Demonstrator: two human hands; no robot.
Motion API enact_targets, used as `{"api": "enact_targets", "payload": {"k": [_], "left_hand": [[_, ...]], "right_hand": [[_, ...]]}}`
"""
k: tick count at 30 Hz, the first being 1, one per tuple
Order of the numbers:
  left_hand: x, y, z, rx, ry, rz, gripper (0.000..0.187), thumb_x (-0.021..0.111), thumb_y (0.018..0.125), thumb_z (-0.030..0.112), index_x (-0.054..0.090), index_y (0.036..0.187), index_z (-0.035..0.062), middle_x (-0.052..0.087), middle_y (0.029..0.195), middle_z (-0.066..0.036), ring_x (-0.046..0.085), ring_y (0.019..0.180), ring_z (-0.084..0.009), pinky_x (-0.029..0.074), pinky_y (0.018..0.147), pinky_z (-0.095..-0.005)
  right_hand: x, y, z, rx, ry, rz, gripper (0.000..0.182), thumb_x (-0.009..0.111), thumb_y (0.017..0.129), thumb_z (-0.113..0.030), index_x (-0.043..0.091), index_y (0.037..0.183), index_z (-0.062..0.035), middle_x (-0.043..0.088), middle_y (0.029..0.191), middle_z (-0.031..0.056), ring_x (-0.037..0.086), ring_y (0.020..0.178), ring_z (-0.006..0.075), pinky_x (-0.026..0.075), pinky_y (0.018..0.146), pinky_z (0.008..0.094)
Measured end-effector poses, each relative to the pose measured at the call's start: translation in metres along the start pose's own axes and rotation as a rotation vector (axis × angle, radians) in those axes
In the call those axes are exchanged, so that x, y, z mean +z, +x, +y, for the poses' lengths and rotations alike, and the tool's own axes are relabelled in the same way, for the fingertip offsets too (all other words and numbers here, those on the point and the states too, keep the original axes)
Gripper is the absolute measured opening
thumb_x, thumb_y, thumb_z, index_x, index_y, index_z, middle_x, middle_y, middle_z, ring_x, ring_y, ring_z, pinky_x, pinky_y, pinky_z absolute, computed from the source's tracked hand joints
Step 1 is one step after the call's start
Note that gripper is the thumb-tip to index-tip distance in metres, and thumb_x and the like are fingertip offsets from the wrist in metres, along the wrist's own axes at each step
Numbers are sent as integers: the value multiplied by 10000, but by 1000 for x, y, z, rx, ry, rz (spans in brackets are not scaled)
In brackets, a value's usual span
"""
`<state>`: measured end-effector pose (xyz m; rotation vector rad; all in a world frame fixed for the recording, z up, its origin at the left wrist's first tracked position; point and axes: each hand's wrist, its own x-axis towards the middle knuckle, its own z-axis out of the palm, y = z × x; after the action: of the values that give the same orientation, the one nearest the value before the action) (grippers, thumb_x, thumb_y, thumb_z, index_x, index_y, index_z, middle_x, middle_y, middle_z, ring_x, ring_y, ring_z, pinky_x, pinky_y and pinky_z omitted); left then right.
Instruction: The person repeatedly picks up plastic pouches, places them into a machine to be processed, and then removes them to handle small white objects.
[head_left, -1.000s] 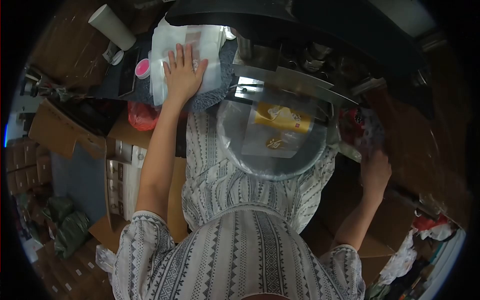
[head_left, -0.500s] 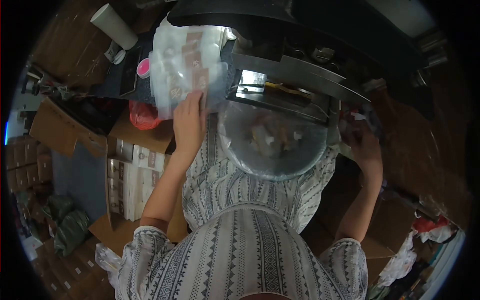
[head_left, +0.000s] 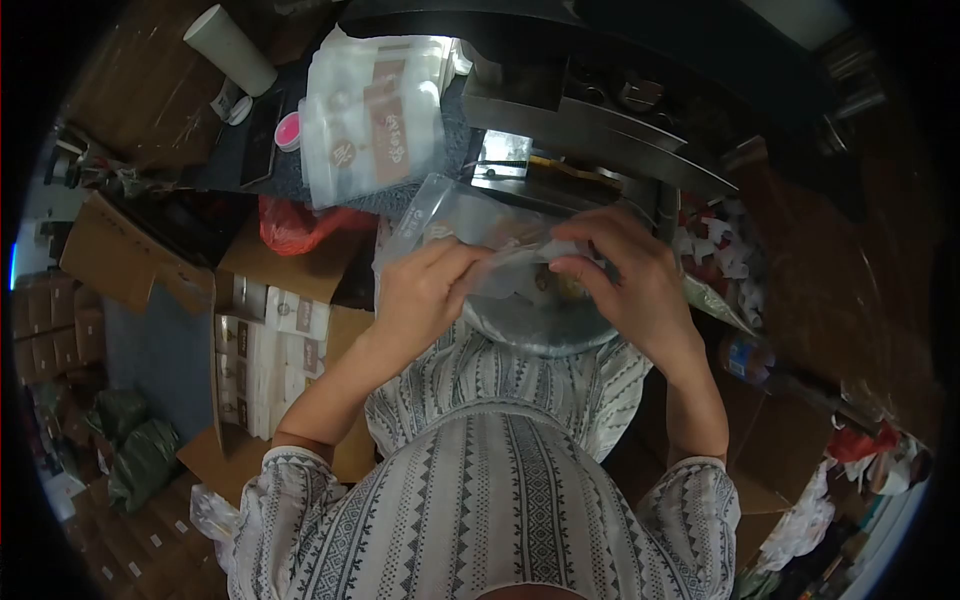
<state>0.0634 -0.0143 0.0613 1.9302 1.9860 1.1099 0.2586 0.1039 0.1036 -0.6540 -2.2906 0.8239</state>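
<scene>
Over the lap, my left hand pinches the edge of a clear plastic bag with printing on it. My right hand is at the bag's opening, its thumb and fingers closed around a small white item. Below both hands sits a round basin lined with clear plastic, with small pieces inside, partly hidden by the bag. A stack of printed plastic bags lies on the grey cloth at the upper left.
A metal-edged machine stands ahead. At left are a white cup, a pink-topped jar, a red bag and an open carton of packets. White wrapped pieces lie at right.
My left hand has taken a bag from the stack and brought it down and right over the basin. My right hand has come in from the white pieces to meet it.
</scene>
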Motion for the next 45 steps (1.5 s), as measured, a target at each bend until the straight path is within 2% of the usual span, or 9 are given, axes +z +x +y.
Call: {"api": "enact_targets", "payload": {"k": [6, 14, 19, 21, 30, 33, 35, 41, 45], "left_hand": [[47, 19, -6, -377, -529, -358, 159, 637, 882, 156, 663, 892, 0, 653, 748, -113, 652, 649, -192, 487, 562, -280], [72, 59, -15, -807, -1050, -292, 295, 632, 909, 244, 663, 891, -49, 655, 744, -147, 661, 707, -151, 483, 586, -249], [22, 48, -69, -253, -220, 280, 412, 597, 917, 256, 549, 1243, 9, 619, 1121, -191, 610, 1019, -299, 476, 839, -397], [22, 29, -98, 26, 926, 138, 458, 600, 905, 229, 480, 1304, 36, 550, 1220, -213, 580, 1032, -347, 465, 844, -412], [-14, -7, -57, -229, 222, 228, 116, 634, 824, 66, 656, 937, 48, 611, 815, -142, 598, 743, -349, 457, 626, -381], [-8, -7, -28, -146, 194, 244, 109, 638, 815, 43, 659, 921, 54, 609, 798, -120, 597, 682, -323, 450, 576, -364], [-4, -2, -12, -114, 164, 235, 110, 641, 810, 35, 662, 915, 61, 610, 786, -105, 598, 662, -307, 448, 559, -354], [-3, 4, 4, -44, 176, 195, 114, 660, 782, 36, 667, 887, 81, 610, 758, -81, 612, 646, -273, 463, 558, -347], [12, -3, 3, -29, 3, -39, 112, 667, 772, 52, 665, 882, 71, 617, 746, -83, 617, 643, -282, 474, 558, -358]], "right_hand": [[-2, -7, 28, 259, 150, 90, 266, 715, 803, -74, 649, 1058, -41, 649, 938, 80, 631, 824, 185, 498, 730, 291], [-52, -45, 73, 509, -744, 37, 284, 650, 802, -62, 627, 1084, -66, 675, 1012, 138, 657, 943, 306, 502, 789, 390], [-53, -51, 104, 592, -513, 20, 319, 643, 754, -49, 626, 1072, -57, 667, 1020, 171, 634, 965, 356, 496, 806, 422], [-58, -51, 104, 574, -469, 22, 323, 640, 752, -51, 624, 1075, -54, 664, 1024, 178, 632, 969, 357, 498, 807, 421], [-67, -55, 75, 688, -695, 14, 217, 531, 894, -115, 591, 1089, -40, 659, 955, 199, 637, 920, 375, 508, 741, 455], [-50, -39, 34, 690, -86, 299, 168, 561, 914, -134, 591, 1052, -43, 659, 890, 176, 665, 844, 319, 522, 682, 428], [-26, -21, 6, 426, -8, 166, 169, 625, 873, -58, 602, 1037, -25, 652, 911, 105, 645, 735, 207, 511, 636, 290], [2, 2, 4, -39, -94, 90, 186, 692, 816, -72, 602, 972, -23, 636, 824, 105, 641, 717, 273, 520, 613, 357], [2, -2, 7, 49, -6, 1, 237, 737, 777, -85, 667, 999, -40, 643, 850, 64, 617, 695, 160, 507, 602, 276]]}}
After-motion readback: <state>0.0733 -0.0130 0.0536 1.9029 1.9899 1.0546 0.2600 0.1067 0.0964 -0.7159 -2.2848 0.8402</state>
